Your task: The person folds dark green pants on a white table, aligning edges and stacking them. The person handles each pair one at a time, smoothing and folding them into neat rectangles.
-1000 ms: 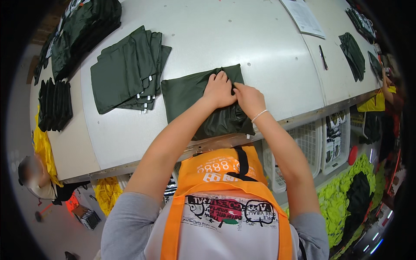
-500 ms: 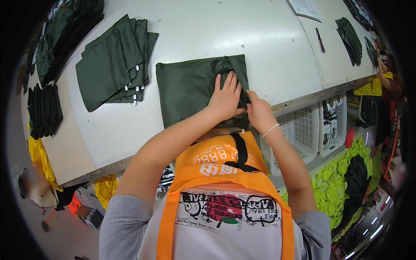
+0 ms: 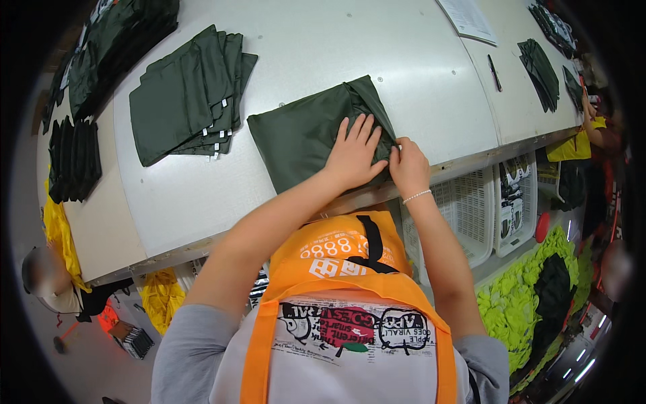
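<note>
Dark green piece point(image 3: 296, 145): while the left hand point(image 3: 353, 153) lies open and flat on its right half, it rests on the near part of the worktop point(image 3: 323, 54), tilted.
Right hand point(image 3: 409, 165): closed at the right edge, apparently pinching the fabric between thumb and fingers.
Folding progress: a strip along the right side looks turned inward, while the left half lies fairly smooth; the right edge seems still to need settling and flattening, so the work looks partway through.
Fanned stack point(image 3: 178, 94): similar green pieces with white tags, left of the hands, apart from the piece being handled.
Far left: a large dark bundle point(image 3: 121, 57).
Far right: a pen point(image 3: 494, 73) and papers point(image 3: 469, 19).
Below, right: white baskets point(image 3: 464, 209).
</note>
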`<act>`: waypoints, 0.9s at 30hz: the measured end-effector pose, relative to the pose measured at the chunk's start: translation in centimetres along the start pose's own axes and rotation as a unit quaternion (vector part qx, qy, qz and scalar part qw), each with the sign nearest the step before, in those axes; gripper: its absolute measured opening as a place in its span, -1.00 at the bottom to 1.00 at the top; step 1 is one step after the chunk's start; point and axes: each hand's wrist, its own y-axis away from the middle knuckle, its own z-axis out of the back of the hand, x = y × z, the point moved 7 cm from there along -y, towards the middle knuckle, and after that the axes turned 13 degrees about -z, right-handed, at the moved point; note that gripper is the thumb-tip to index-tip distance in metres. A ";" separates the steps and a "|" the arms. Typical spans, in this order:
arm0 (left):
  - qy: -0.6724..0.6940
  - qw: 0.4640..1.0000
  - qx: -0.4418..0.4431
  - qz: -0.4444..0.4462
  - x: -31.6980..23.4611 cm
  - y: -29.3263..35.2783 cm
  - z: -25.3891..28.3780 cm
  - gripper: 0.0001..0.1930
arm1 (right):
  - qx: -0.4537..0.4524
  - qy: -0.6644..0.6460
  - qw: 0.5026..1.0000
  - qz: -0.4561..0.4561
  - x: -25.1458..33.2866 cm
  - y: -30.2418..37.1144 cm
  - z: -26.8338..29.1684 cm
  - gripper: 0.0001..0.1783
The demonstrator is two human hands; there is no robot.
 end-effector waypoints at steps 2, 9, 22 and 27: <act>-0.036 0.999 -0.002 0.037 -0.4 -0.2 -1.5 -0.25 | 0.001 -0.001 1.000 -0.021 -1.1 -0.8 -0.9 -0.82; -0.019 0.990 0.008 0.137 0.3 -0.9 -3.0 -0.15 | 0.024 -0.018 0.992 0.125 0.7 -0.3 -0.2 -0.89; -0.066 0.996 -0.008 0.052 5.5 1.2 3.8 -0.34 | -0.042 0.120 0.988 0.082 4.1 -3.9 -1.8 -0.55; -0.095 0.993 0.056 0.042 5.8 1.0 1.2 -0.34 | -0.025 0.075 0.985 0.155 7.1 -4.5 -3.4 -0.68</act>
